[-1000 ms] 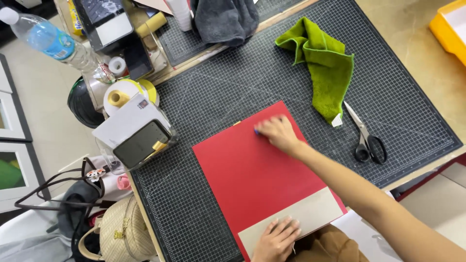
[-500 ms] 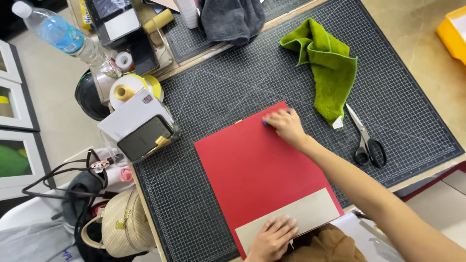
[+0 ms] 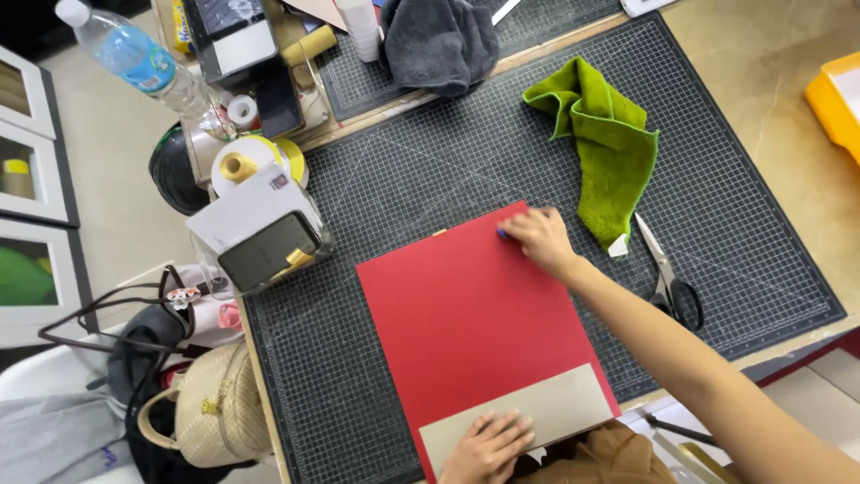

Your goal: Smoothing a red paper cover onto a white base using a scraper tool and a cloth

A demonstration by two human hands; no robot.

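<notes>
Gridded cutting mat (image 3: 430, 179), red sheet (image 3: 466, 314), pale stone floor (image 3: 770, 63)

A red sheet of paper (image 3: 470, 314) lies flat on the dark gridded cutting mat (image 3: 430, 170), turned a little so that its long edges slant. Its far right corner sits just under the fingertips of the right hand (image 3: 537, 240), which pinch a small blue object there, too small to tell. A grey-beige cardboard strip (image 3: 537, 412) lies across the sheet's near end, flat and slanted the same way; the fingers of the left hand (image 3: 488, 446) press flat on its lower left part, beside the sheet's near corner.
</notes>
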